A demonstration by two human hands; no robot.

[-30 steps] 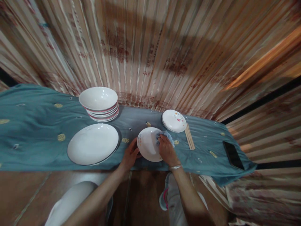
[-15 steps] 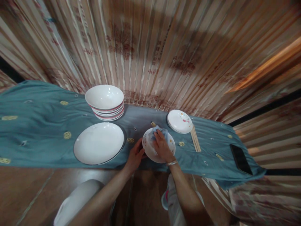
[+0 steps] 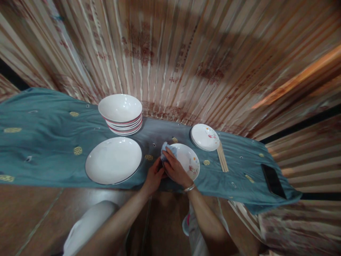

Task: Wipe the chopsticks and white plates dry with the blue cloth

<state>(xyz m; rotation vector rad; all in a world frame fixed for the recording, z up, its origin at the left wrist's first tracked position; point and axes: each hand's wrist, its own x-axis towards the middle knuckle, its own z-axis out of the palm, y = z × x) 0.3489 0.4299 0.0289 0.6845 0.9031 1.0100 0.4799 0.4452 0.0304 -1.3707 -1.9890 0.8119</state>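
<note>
A small white plate with a flower print [image 3: 190,161] is in front of me near the table's front edge. My left hand [image 3: 154,176] grips its left rim. Over the plate's left side, my right hand [image 3: 174,168] presses a light blue cloth [image 3: 169,147] against the rim, close to my left fingers. The cloth is bunched under the right fingers, which partly cover it. Behind and to the right lies a short stack of matching flowered plates [image 3: 205,137], with wooden chopsticks [image 3: 223,157] beside it.
At the left stands a large white bowl [image 3: 120,108] on a stack of red-rimmed dishes [image 3: 125,127]. Nearer me lies a big oval white plate [image 3: 114,161]. A black phone [image 3: 273,180] rests at the right end of the green tablecloth [image 3: 50,142]. Pleated curtains [image 3: 165,53] hang behind.
My right hand has slid the cloth leftward across the plate, from its upper middle to its left rim. My left hand stays at the left edge.
</note>
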